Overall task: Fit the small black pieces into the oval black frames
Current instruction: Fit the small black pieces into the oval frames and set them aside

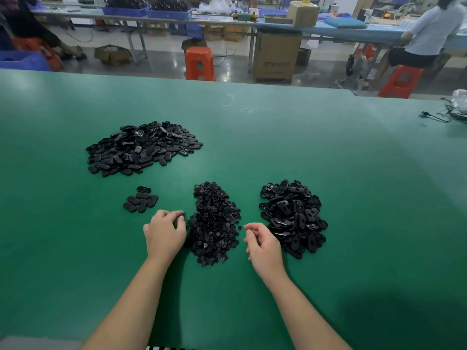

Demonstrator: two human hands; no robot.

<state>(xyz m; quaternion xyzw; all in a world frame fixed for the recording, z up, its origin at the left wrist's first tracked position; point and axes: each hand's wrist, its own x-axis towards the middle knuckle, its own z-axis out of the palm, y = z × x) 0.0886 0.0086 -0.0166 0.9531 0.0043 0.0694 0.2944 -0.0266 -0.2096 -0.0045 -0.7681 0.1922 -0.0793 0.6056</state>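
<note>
Both empty, loosely curled: left hand point(165, 232) and right hand point(262, 245) flanking small-piece pile point(214, 223). Pinch one piece only, then one oval frame point(293, 215).

Left hand point(164, 233) fingertips' contents hidden.

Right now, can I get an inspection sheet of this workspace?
Surface: green table, bare in the middle.
Job's things: pile of small black pieces between the hands; pile of oval frames to the right; larger oval pile far left; small group of ovals near left.
Clutter: plastic bag at the right edge.
Hands: left hand with fingers curled, touching the small-piece pile; right hand loosely curled, nothing seen in it.
Cables: black cable far right.
Surroundings: orange stools, cardboard box, seated person.
</note>
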